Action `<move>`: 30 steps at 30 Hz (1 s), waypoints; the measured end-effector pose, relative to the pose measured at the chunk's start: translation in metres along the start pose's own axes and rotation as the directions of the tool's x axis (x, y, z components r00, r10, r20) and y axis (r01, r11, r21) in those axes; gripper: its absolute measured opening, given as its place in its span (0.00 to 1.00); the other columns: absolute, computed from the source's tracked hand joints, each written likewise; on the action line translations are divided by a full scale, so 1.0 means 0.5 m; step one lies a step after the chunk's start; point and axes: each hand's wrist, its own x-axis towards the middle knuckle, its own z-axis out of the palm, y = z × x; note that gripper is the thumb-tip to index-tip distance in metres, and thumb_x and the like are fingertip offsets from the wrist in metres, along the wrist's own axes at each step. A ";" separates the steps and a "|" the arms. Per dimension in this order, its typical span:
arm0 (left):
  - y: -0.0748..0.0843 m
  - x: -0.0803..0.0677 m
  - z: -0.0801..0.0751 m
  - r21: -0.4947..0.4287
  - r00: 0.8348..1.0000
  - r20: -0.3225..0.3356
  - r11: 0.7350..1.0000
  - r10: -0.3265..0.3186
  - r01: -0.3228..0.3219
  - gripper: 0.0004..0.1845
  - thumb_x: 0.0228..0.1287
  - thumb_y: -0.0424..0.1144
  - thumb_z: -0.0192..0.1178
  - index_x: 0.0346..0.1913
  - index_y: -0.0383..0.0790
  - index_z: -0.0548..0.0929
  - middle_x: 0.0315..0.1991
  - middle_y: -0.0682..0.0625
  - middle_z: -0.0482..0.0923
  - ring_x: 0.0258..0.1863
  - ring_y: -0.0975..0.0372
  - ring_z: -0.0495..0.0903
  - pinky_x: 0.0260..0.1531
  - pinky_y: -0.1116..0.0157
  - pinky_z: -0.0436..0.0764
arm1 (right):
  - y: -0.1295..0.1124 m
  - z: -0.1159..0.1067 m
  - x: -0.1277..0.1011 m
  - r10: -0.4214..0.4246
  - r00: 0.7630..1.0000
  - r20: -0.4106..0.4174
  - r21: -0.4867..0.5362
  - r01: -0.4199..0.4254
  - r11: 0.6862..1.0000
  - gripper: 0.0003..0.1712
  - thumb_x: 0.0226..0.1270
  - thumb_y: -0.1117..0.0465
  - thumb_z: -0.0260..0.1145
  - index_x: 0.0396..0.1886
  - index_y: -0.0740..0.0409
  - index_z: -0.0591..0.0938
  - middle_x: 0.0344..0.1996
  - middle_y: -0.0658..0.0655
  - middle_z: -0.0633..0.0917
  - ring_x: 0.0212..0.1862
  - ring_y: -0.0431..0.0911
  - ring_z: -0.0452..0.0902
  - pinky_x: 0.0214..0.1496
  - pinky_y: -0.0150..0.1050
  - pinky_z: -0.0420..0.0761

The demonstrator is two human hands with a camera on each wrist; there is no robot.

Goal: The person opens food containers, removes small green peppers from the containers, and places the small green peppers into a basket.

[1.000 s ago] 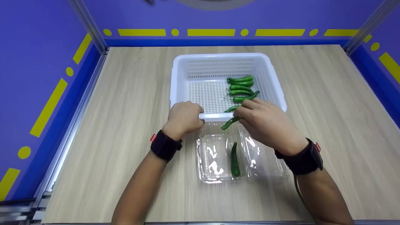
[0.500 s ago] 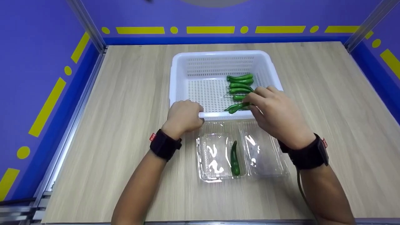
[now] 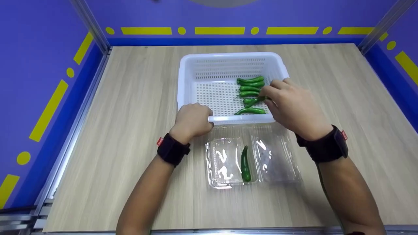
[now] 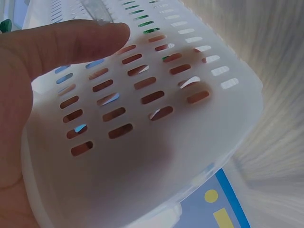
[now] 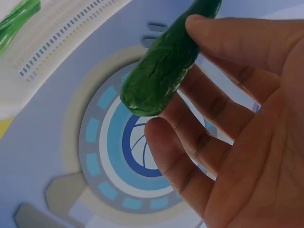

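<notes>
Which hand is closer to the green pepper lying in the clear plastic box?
Left. The left hand grips the white basket rim just above the pepper; the right hand is farther, inside the basket.

The basket (image 3: pixel 196 70) is white plastic, kind of semi-matt, with slots and little holes punched all over, and thin enough in the left wrist view that light glows through the wall. The chilli (image 3: pixel 253 101) pinched by the right hand (image 3: pixel 290 106) is glossy green with a slightly wrinkled skin. The clamshell tray (image 3: pixel 277 163) is clear shiny plastic throwing white glare. The worktop (image 3: pixel 130 98) looks like pale matt wood-grain laminate. Both wrist straps (image 3: pixel 173 150) look like black matt fabric.
</notes>
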 end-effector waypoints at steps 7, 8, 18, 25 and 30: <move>-0.002 0.003 -0.001 0.004 1.000 -0.006 1.000 0.003 -0.003 0.15 0.55 0.44 0.61 0.17 0.50 0.68 0.17 0.56 0.65 0.22 0.58 0.72 0.24 0.56 0.73 | 0.022 -0.004 0.035 0.025 0.997 0.070 -0.040 -0.022 0.999 0.06 0.64 0.67 0.67 0.40 0.55 0.85 0.34 0.56 0.84 0.36 0.55 0.77 0.31 0.54 0.77; -0.002 0.003 0.000 0.005 1.000 -0.006 1.000 0.003 -0.003 0.14 0.55 0.44 0.61 0.17 0.50 0.69 0.17 0.56 0.66 0.22 0.58 0.72 0.24 0.56 0.73 | 0.026 -0.003 0.042 0.029 0.995 0.090 -0.047 -0.025 0.999 0.06 0.64 0.67 0.67 0.40 0.55 0.85 0.35 0.56 0.83 0.37 0.55 0.77 0.31 0.55 0.77; -0.002 0.002 -0.002 -0.004 1.000 0.003 1.000 -0.002 0.002 0.08 0.56 0.44 0.62 0.23 0.49 0.81 0.18 0.56 0.71 0.22 0.58 0.74 0.24 0.57 0.73 | 0.073 0.039 0.106 0.030 0.959 0.283 -0.059 -0.014 0.998 0.07 0.59 0.70 0.63 0.31 0.56 0.84 0.31 0.55 0.85 0.32 0.54 0.78 0.29 0.54 0.77; 0.000 0.001 -0.003 -0.002 1.000 0.005 1.000 0.000 0.000 0.12 0.57 0.45 0.62 0.19 0.50 0.74 0.17 0.57 0.67 0.23 0.58 0.74 0.26 0.56 0.75 | 0.101 0.074 0.139 0.033 0.893 0.449 -0.072 0.000 0.997 0.08 0.52 0.72 0.63 0.28 0.57 0.85 0.27 0.56 0.85 0.30 0.53 0.77 0.33 0.51 0.78; 0.001 0.000 0.000 0.012 1.000 0.006 1.000 -0.005 0.005 0.17 0.57 0.45 0.61 0.17 0.51 0.65 0.17 0.57 0.61 0.24 0.59 0.72 0.27 0.55 0.76 | 0.118 0.095 0.159 0.057 0.831 0.553 -0.081 -0.014 0.997 0.06 0.49 0.69 0.69 0.28 0.58 0.86 0.29 0.56 0.86 0.34 0.53 0.78 0.37 0.51 0.78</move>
